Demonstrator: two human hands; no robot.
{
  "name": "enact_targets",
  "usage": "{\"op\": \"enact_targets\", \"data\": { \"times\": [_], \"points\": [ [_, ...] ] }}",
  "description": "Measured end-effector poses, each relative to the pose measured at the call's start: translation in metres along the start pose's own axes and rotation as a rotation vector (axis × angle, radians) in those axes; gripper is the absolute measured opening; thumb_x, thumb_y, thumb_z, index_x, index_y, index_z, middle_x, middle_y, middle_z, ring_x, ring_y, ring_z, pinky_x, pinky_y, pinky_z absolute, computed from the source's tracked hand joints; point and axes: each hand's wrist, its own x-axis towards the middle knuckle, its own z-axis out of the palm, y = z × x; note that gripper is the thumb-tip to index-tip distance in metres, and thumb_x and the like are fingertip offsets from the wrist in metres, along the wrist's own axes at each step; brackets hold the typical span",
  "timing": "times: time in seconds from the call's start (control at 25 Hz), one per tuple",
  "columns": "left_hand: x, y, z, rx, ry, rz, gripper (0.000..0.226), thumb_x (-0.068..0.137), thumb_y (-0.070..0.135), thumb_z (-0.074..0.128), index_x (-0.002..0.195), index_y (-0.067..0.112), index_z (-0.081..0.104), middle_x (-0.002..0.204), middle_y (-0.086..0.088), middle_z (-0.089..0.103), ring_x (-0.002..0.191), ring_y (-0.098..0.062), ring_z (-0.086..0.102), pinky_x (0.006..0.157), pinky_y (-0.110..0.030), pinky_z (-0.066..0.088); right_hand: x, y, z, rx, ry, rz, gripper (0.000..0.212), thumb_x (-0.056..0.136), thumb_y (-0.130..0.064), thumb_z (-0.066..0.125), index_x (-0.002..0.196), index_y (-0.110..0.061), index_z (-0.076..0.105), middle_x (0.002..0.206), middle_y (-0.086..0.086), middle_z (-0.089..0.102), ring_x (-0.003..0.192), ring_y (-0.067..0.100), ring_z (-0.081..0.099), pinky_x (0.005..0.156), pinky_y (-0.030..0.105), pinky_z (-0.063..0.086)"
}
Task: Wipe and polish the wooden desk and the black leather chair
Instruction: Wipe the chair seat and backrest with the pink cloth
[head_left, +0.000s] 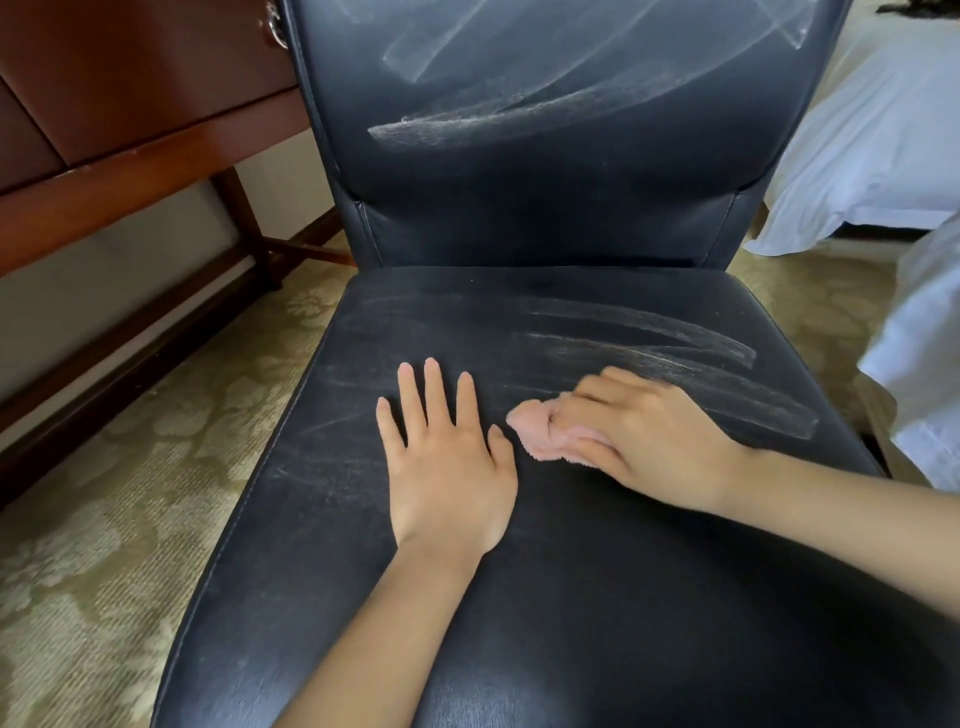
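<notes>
The black leather chair (545, 597) fills the middle of the view, its seat toward me and its backrest upright behind. Pale wet streaks cross the backrest and the right part of the seat. My left hand (447, 457) lies flat on the seat with fingers straight and spread. Just to its right, my right hand (649, 436) grips a bunched pink cloth (540, 431) and presses it onto the seat leather. The cloth sticks out past my fingers to the left; the rest is hidden under the hand. The wooden desk (135, 130) stands at the upper left.
A patterned beige carpet (119, 493) covers the floor left of the chair. The desk's dark legs and crossbar (291, 249) stand close to the chair's left rear. White bedding (872, 156) hangs at the right, near the seat's right edge.
</notes>
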Motion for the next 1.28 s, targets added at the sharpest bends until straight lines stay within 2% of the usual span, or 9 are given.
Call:
{"op": "enact_targets", "data": {
  "times": [0.12, 0.24, 0.44, 0.56, 0.68, 0.84, 1.0, 1.16, 1.28],
  "points": [
    [-0.001, 0.001, 0.003, -0.014, 0.011, -0.001, 0.081, 0.079, 0.045, -0.015, 0.154, 0.023, 0.006, 0.161, -0.007, -0.003, 0.147, -0.028, -0.014, 0.119, -0.048, -0.005, 0.049, 0.016, 0.017, -0.011, -0.018, 0.125, 0.016, 0.093, -0.024, 0.055, 0.105, -0.015, 0.061, 0.094, 0.004, 0.058, 0.086, 0.024, 0.055, 0.062, 0.031, 0.038],
    [0.001, 0.002, 0.002, -0.028, 0.01, -0.01, 0.078, 0.082, 0.046, -0.011, 0.153, 0.024, 0.012, 0.161, -0.007, 0.006, 0.148, -0.028, -0.005, 0.119, -0.05, -0.003, 0.09, 0.034, 0.026, -0.066, -0.087, 0.236, 0.02, 0.097, -0.026, 0.047, 0.115, -0.019, 0.051, 0.107, 0.003, 0.053, 0.101, 0.023, 0.049, 0.069, 0.032, 0.034],
    [0.002, 0.001, 0.004, 0.002, 0.0, -0.023, 0.079, 0.079, 0.046, -0.016, 0.153, 0.027, 0.004, 0.162, -0.004, 0.001, 0.148, -0.027, -0.006, 0.118, -0.05, -0.005, 0.137, 0.063, 0.049, -0.156, -0.088, 0.379, 0.025, 0.094, -0.015, 0.05, 0.118, -0.016, 0.051, 0.112, 0.011, 0.056, 0.104, 0.032, 0.052, 0.07, 0.037, 0.039],
    [0.004, -0.001, 0.006, -0.024, 0.02, -0.035, 0.072, 0.085, 0.046, -0.007, 0.153, 0.028, 0.009, 0.161, -0.003, 0.005, 0.148, -0.026, -0.005, 0.118, -0.049, -0.006, 0.146, 0.064, 0.054, -0.131, -0.072, 0.439, 0.026, 0.094, -0.015, 0.05, 0.119, -0.015, 0.052, 0.11, 0.011, 0.058, 0.102, 0.032, 0.053, 0.069, 0.036, 0.039],
    [0.002, -0.002, 0.005, -0.023, 0.029, -0.041, 0.068, 0.088, 0.045, -0.002, 0.152, 0.028, 0.015, 0.161, -0.002, 0.011, 0.148, -0.027, -0.002, 0.119, -0.05, -0.003, 0.129, 0.06, 0.044, 0.012, -0.11, 0.392, 0.019, 0.095, -0.019, 0.048, 0.112, -0.013, 0.054, 0.102, 0.007, 0.056, 0.098, 0.03, 0.054, 0.069, 0.033, 0.038],
    [0.005, -0.004, 0.006, -0.038, 0.017, -0.029, 0.053, 0.1, 0.039, 0.016, 0.151, 0.027, 0.016, 0.161, -0.003, 0.011, 0.148, -0.026, -0.002, 0.118, -0.051, -0.003, 0.085, 0.035, 0.018, 0.186, -0.149, 0.286, 0.024, 0.092, -0.036, 0.042, 0.083, -0.015, 0.05, 0.082, -0.002, 0.054, 0.079, 0.024, 0.053, 0.06, 0.032, 0.034],
    [0.005, -0.007, 0.006, -0.03, 0.031, -0.005, 0.051, 0.101, 0.035, 0.017, 0.152, 0.028, 0.016, 0.161, -0.002, 0.012, 0.148, -0.025, -0.001, 0.118, -0.052, -0.003, 0.034, 0.004, 0.002, 0.187, -0.198, 0.155, 0.011, 0.093, -0.028, 0.045, 0.09, -0.02, 0.052, 0.084, -0.006, 0.052, 0.083, 0.017, 0.047, 0.073, 0.038, 0.044],
    [0.009, -0.011, 0.005, -0.045, 0.042, 0.017, 0.051, 0.101, 0.033, 0.018, 0.152, 0.028, 0.017, 0.16, -0.001, 0.012, 0.148, -0.024, 0.0, 0.118, -0.051, -0.003, -0.018, -0.026, -0.013, 0.195, -0.15, 0.009, 0.006, 0.087, -0.028, 0.05, 0.085, -0.023, 0.052, 0.075, -0.014, 0.044, 0.073, 0.007, 0.039, 0.06, 0.027, 0.04],
    [0.01, -0.012, 0.004, -0.053, 0.042, 0.035, 0.051, 0.101, 0.033, 0.018, 0.152, 0.028, 0.016, 0.16, -0.001, 0.012, 0.148, -0.024, 0.0, 0.118, -0.05, -0.004, -0.03, -0.032, -0.017, 0.136, -0.154, -0.01, 0.01, 0.083, -0.031, 0.045, 0.079, -0.024, 0.051, 0.07, -0.013, 0.048, 0.067, 0.008, 0.042, 0.053, 0.023, 0.039]
  ]
}}
